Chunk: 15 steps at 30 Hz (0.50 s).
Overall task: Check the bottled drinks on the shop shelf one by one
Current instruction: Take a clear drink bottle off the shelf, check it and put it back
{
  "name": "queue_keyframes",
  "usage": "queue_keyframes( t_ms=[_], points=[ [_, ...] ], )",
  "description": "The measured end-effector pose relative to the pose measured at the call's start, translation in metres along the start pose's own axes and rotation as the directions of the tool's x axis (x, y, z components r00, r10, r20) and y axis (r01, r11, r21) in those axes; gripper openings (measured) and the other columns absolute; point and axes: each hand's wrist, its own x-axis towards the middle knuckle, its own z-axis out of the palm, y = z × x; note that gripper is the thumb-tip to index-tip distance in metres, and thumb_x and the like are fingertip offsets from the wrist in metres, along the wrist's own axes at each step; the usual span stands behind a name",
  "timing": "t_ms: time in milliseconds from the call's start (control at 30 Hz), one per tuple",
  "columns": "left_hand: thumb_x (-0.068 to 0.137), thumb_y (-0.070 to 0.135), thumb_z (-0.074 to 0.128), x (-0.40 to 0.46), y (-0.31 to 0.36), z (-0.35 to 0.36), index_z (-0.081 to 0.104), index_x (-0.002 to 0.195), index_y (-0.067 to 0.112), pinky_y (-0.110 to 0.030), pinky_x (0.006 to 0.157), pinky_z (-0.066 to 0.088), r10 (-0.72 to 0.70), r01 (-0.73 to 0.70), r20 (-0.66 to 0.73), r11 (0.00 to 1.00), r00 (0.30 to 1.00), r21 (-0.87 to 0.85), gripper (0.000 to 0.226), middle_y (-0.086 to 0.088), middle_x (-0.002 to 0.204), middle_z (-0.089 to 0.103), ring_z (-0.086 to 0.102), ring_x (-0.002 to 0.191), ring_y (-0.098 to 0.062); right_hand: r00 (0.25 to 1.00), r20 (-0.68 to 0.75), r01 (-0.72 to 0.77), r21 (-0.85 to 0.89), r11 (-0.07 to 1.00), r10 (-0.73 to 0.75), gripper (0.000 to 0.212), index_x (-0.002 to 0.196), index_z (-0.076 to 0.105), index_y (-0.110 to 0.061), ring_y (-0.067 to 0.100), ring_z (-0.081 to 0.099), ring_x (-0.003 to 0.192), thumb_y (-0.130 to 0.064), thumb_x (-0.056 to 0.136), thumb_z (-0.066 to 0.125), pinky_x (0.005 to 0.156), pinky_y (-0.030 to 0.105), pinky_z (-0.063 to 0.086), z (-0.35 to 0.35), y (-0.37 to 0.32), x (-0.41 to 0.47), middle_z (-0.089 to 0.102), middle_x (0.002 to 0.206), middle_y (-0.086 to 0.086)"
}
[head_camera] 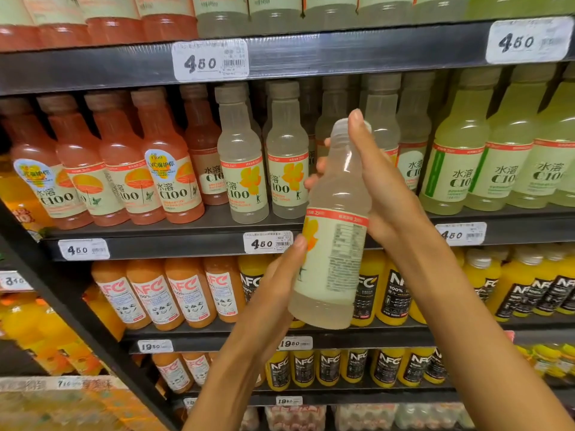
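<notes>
bottle (333,244): pale cloudy drink, held up tilted just in front of the middle shelf (186,241)
left hand (277,284): thumb and fingers wrapped round the label end, low down
right hand (379,188): gripping the neck and shoulder, fingertips poking out behind

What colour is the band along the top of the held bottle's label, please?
Red, clearest in the head view on the held bottle.

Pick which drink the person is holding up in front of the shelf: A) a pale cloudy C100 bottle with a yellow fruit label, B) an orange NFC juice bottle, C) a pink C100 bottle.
A: the held bottle is pale and cloudy, yellow fruit on its label, gripped by the right hand and left hand.
</notes>
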Motion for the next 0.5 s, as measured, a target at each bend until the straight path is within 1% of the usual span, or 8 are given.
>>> queue_keyframes(
  t_ms=[33,67,167,233,300,333,400,500],
  points=[
    [0.068,0.079,0.055,0.000,-0.001,0.001,0.060,0.123,0.041,-0.044,0.102,0.044,0.001,-0.001,-0.009,0.999,1.000,0.033,0.068,0.006,0.123,0.066,0.061,0.116,-0.016,1.000,-0.020,0.008,-0.041,0.999,-0.009,0.044,0.112,0.056,-0.016,0.023,0.072,0.080,-0.055,0.092,0.049,0.065,0.031,0.057,0.000,-0.001,0.000,0.069,0.079,0.004],
    [0.069,0.078,0.055,0.001,-0.002,0.002,0.061,0.122,0.040,-0.044,0.101,0.045,0.019,-0.019,0.005,0.999,1.000,0.029,0.065,0.004,0.121,0.067,0.063,0.113,-0.018,1.000,-0.023,-0.001,-0.062,0.998,-0.001,0.043,0.111,0.057,-0.017,0.023,0.073,0.084,-0.055,0.091,0.050,0.066,0.031,0.058,0.000,-0.002,0.001,0.071,0.083,0.005],
    [0.082,0.068,0.047,0.000,0.001,0.008,0.065,0.119,0.029,-0.037,0.079,0.054,0.051,-0.039,0.091,0.991,0.995,-0.129,0.057,-0.008,0.108,0.071,0.070,0.089,-0.023,0.999,0.029,-0.031,-0.041,0.999,0.032,0.038,0.113,0.056,-0.021,0.022,0.073,0.089,-0.052,0.093,0.048,0.068,0.031,0.059,0.000,-0.006,0.001,0.074,0.093,0.008],
    [0.087,0.063,0.042,-0.002,0.005,0.008,0.059,0.127,0.017,-0.036,0.069,0.055,0.026,0.039,0.206,0.951,0.978,-0.306,0.063,-0.015,0.101,0.069,0.068,0.078,-0.025,0.998,0.058,-0.043,0.082,0.996,0.038,0.044,0.124,0.052,-0.017,0.022,0.072,0.086,-0.049,0.095,0.047,0.069,0.033,0.059,0.000,-0.006,0.001,0.073,0.090,0.007],
    [0.088,0.060,0.045,-0.003,0.008,0.007,0.051,0.133,0.006,-0.035,0.066,0.054,0.000,0.136,0.318,0.905,0.948,-0.404,0.071,-0.018,0.098,0.067,0.066,0.076,-0.027,0.997,0.065,-0.057,0.233,0.971,0.043,0.043,0.123,0.050,-0.014,0.020,0.072,0.081,-0.047,0.095,0.048,0.069,0.034,0.059,0.002,-0.002,0.001,0.073,0.084,0.005],
    [0.087,0.059,0.047,-0.003,0.008,0.006,0.047,0.135,0.002,-0.034,0.065,0.054,-0.009,0.169,0.351,0.888,0.936,-0.428,0.074,-0.018,0.096,0.067,0.066,0.075,-0.027,0.998,0.051,-0.055,0.274,0.960,0.042,0.042,0.122,0.050,-0.015,0.018,0.071,0.076,-0.047,0.095,0.050,0.068,0.033,0.059,0.003,0.001,0.001,0.072,0.081,0.004],
    [0.087,0.058,0.046,-0.003,0.008,0.005,0.042,0.136,-0.001,-0.033,0.062,0.054,-0.017,0.206,0.384,0.865,0.923,-0.457,0.077,-0.017,0.093,0.067,0.066,0.071,-0.026,0.999,-0.022,-0.036,0.267,0.963,0.044,0.042,0.120,0.052,-0.015,0.017,0.069,0.069,-0.046,0.092,0.056,0.064,0.032,0.057,0.005,0.006,0.002,0.069,0.075,0.003],
    [0.089,0.057,0.043,-0.003,0.008,0.001,0.046,0.132,-0.003,-0.034,0.062,0.054,-0.019,0.238,0.417,0.845,0.909,-0.479,0.074,-0.018,0.095,0.066,0.066,0.072,-0.026,0.991,-0.119,-0.027,0.223,0.974,0.054,0.035,0.111,0.056,-0.016,0.018,0.071,0.068,-0.044,0.090,0.060,0.062,0.032,0.058,0.004,0.008,0.005,0.070,0.077,0.004]
  ],
)
